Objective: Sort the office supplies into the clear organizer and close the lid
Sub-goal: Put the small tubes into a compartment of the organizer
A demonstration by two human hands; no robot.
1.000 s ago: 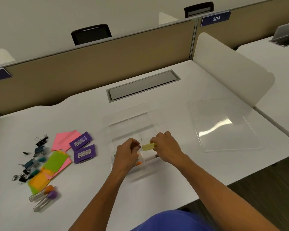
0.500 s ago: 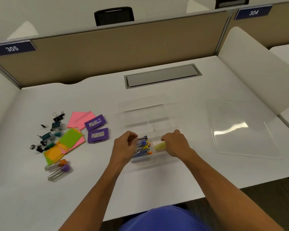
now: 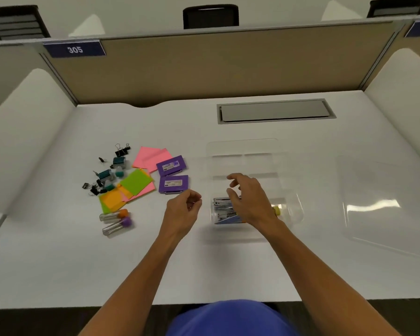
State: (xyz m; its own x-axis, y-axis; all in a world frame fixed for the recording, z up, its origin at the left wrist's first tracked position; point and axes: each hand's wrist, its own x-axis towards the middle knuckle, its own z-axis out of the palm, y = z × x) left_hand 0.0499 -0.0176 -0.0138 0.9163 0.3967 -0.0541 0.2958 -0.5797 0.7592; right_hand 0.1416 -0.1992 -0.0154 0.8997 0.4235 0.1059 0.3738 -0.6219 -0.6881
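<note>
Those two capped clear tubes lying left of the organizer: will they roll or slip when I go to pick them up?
The two capped tubes look round and lie on their sides on the smooth white desk, so a nudge would probably roll them. Their clear walls look hard and glossy, likely slippery in a pinch. The orange and purple caps look wider than the tubes and may curb rolling.

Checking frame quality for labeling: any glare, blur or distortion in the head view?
Head view: a bright glare streak on the clear lid; the organizer is nearly lost against the white desk; both hands, left and right, look slightly soft; wide-angle bending curves the partition and the desk edges.
</note>
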